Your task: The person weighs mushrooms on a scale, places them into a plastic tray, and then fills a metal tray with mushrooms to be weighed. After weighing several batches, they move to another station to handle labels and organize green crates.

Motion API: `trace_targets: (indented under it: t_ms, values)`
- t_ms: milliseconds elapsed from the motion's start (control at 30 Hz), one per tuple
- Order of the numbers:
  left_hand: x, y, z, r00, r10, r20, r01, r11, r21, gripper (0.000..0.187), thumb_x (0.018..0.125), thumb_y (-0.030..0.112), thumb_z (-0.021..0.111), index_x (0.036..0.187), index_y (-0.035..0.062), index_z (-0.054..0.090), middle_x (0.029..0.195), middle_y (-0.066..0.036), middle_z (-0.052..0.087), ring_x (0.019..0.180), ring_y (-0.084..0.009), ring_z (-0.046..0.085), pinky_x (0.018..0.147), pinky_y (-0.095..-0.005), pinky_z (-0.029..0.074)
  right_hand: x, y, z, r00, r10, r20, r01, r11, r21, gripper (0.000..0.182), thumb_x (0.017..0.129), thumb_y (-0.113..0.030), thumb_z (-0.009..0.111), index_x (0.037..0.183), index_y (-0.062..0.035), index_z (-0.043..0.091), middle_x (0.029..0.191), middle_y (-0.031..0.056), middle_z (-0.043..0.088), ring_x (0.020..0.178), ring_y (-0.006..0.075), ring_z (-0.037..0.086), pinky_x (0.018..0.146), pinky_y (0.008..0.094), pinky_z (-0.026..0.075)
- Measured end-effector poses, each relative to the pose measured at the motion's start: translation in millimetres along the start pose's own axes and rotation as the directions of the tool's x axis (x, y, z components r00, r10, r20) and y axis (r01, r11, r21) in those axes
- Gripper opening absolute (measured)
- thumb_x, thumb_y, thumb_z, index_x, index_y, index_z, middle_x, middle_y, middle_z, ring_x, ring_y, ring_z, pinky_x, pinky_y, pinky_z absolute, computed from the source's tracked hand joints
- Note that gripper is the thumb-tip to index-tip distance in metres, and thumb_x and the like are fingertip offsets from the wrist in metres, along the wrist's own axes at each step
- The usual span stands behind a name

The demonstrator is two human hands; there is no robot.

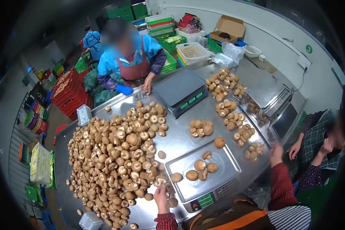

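Observation:
My left hand [161,199] is at the lower right edge of a big heap of brown mushrooms [115,153], its fingers closed on a pale-stemmed mushroom [160,180]. On the right, my right hand [276,154] is stretched out past the table edge near a clump of mushrooms [254,151]; its fingers are smeared and I cannot make out anything in them. Between my hands a scale with a steel tray [222,174] carries several mushrooms [200,165]. One larger mushroom [219,142] sits at the tray's far edge. Beyond it lies a small group of mushrooms [201,128].
Across the steel table a co-worker [130,61] in a blue jacket stands by a second scale [179,90]. Clumps of mushrooms [235,120] line the right side beside a steel machine [266,96]. Another person [320,142] sits at right. Plastic punnets [90,221] stand by the heap.

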State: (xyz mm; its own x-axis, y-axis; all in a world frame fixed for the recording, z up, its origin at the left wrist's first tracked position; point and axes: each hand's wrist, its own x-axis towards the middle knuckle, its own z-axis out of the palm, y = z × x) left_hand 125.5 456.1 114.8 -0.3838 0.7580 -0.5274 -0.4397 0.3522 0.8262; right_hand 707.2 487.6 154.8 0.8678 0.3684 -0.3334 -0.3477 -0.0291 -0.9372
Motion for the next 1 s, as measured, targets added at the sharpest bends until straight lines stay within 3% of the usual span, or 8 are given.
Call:
trace_targets:
  t_ms: [67,100,133,200,233,300,533,1000]
  values:
    - [-2,11,15,0.995,0.103,0.008,-0.103,0.995,0.012,0.020,0.090,0.017,0.056,0.091,-0.0010,0.064,0.077,-0.002,0.060,0.069,-0.0107,0.054,0.062,-0.0234,0.042,-30,37,11,0.882,0.204,0.426,-0.268,0.958,0.097,0.015,0.084,-0.008,0.052,0.098,-0.0093,0.059,0.065,-0.0031,0.050,0.047,0.0066,0.045,0.038,0.0211,0.038]
    - [-12,28,29,0.987,0.156,0.027,-0.155,0.987,-0.028,0.022,0.091,0.020,0.053,0.090,0.0010,0.063,0.080,-0.002,0.059,0.070,-0.0113,0.052,0.065,-0.0262,0.042,-135,-7,71,0.914,0.314,0.258,-0.354,0.926,0.127,0.018,0.086,-0.004,0.050,0.102,-0.0081,0.058,0.066,-0.0040,0.048,0.049,0.0068,0.045,0.040,0.0225,0.039]
    - [-13,34,28,0.968,0.244,0.052,-0.249,0.963,0.107,0.020,0.091,0.019,0.053,0.090,0.0017,0.063,0.083,-0.001,0.059,0.075,-0.0112,0.052,0.070,-0.0268,0.041,-130,17,53,0.753,0.299,0.586,-0.391,0.920,0.033,0.019,0.088,-0.004,0.050,0.106,-0.0074,0.057,0.069,-0.0043,0.049,0.053,0.0064,0.047,0.043,0.0224,0.037]
    - [0,31,15,0.957,0.244,0.156,-0.255,0.966,0.052,0.021,0.093,0.019,0.052,0.094,0.0003,0.062,0.088,-0.003,0.060,0.080,-0.0118,0.054,0.077,-0.0270,0.042,-125,65,43,0.652,0.224,0.724,-0.271,0.961,-0.054,0.020,0.088,-0.007,0.057,0.107,-0.0063,0.056,0.077,-0.0023,0.054,0.058,0.0061,0.048,0.045,0.0206,0.033]
    - [-3,35,19,0.978,0.177,0.111,-0.172,0.983,-0.056,0.021,0.093,0.017,0.054,0.101,-0.0010,0.061,0.091,-0.004,0.062,0.080,-0.0121,0.056,0.074,-0.0266,0.044,-164,44,62,0.725,0.285,0.627,-0.191,0.958,-0.214,0.022,0.087,-0.008,0.059,0.108,-0.0032,0.056,0.080,-0.0003,0.057,0.062,0.0052,0.047,0.049,0.0193,0.035]
    - [-12,41,15,0.998,0.047,0.051,-0.046,0.998,-0.033,0.027,0.092,0.018,0.057,0.112,-0.0016,0.058,0.096,-0.006,0.063,0.081,-0.0124,0.057,0.066,-0.0250,0.047,-187,30,72,0.671,0.343,0.658,-0.130,0.927,-0.351,0.021,0.089,-0.008,0.057,0.109,-0.0005,0.056,0.086,0.0012,0.060,0.066,0.0044,0.048,0.057,0.0171,0.040]
    - [-23,22,-15,0.993,-0.050,-0.104,0.056,0.997,0.057,0.027,0.089,0.023,0.062,0.105,0.0012,0.056,0.097,-0.006,0.058,0.083,-0.0159,0.057,0.068,-0.0273,0.048,-180,40,60,0.699,0.256,0.668,0.054,0.912,-0.407,0.019,0.090,-0.012,0.057,0.107,-0.0020,0.058,0.083,-0.0011,0.060,0.062,0.0027,0.047,0.054,0.0157,0.037]
    - [8,13,-43,0.960,0.259,-0.103,-0.210,0.916,0.342,0.025,0.089,0.021,0.062,0.101,-0.0013,0.063,0.084,0.000,0.061,0.068,-0.0053,0.052,0.057,-0.0190,0.042,-170,32,80,0.706,0.218,0.673,0.105,0.908,-0.405,0.029,0.087,-0.009,0.059,0.114,0.0019,0.055,0.092,0.0024,0.060,0.068,0.0034,0.050,0.059,0.0168,0.041]
